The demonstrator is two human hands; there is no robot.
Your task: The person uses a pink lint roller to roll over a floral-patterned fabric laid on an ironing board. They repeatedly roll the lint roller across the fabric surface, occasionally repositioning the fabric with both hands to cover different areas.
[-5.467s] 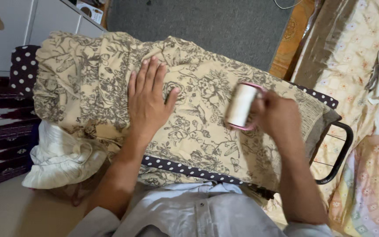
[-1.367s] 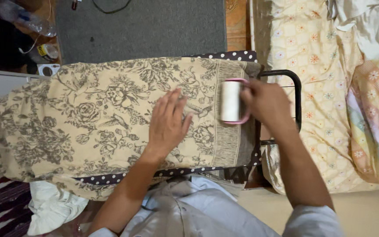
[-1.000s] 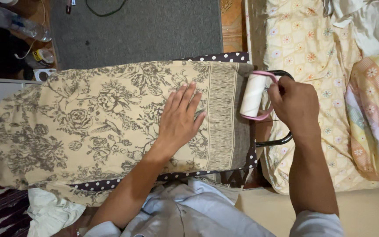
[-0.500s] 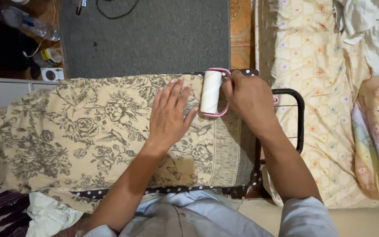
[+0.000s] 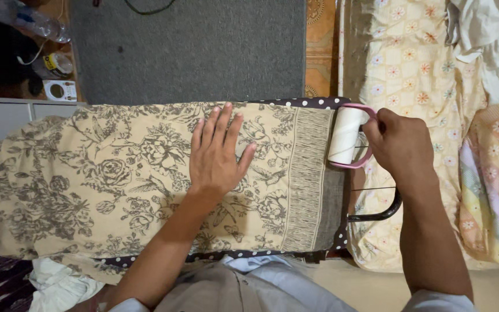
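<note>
Roller (image 5: 345, 136), gripped by right hand (image 5: 402, 147) fingers, sits at cloth's (image 5: 116, 173) striped end w/ left hand (image 5: 218, 153) flat, fingers spread mid-cloth; risk: roller's at board (image 5: 319, 103) edge, so it could slip off or drag the hem loose & bunch it.

The cloth (image 5: 116, 179) lies on the ironing board (image 5: 319, 103); a rug (image 5: 192, 46) lies behind, bedding (image 5: 417, 75) right.

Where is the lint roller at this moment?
In the head view, the lint roller sits right of centre in the right hand, at the striped end of the floral cloth on the ironing board.
</note>
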